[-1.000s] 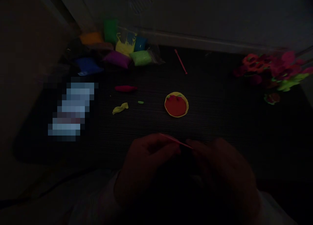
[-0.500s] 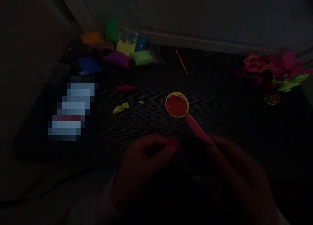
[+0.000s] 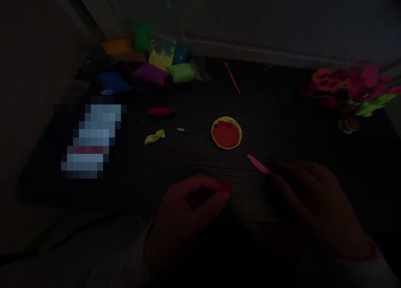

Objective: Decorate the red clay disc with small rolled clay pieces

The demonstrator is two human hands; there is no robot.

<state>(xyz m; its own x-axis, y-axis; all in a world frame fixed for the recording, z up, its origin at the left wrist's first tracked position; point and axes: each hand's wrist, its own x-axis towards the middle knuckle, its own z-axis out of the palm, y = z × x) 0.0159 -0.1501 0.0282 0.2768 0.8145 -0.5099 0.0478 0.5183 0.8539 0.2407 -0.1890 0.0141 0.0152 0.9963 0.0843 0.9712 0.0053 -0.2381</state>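
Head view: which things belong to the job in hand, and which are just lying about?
Likely in use:
red piece in the left hand
pink knife-shaped tool at the right hand
yellow-rimmed red disc just beyond the hands
possibly the red roll, similar in colour

Seemingly just lying about:
pink stick
yellow scrap
small green piece
coloured packets
colourful pile at far right

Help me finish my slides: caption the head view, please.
Left hand pinches a small red piece; right hand is at a pink knife-shaped tool, near a yellow-rimmed red disc.
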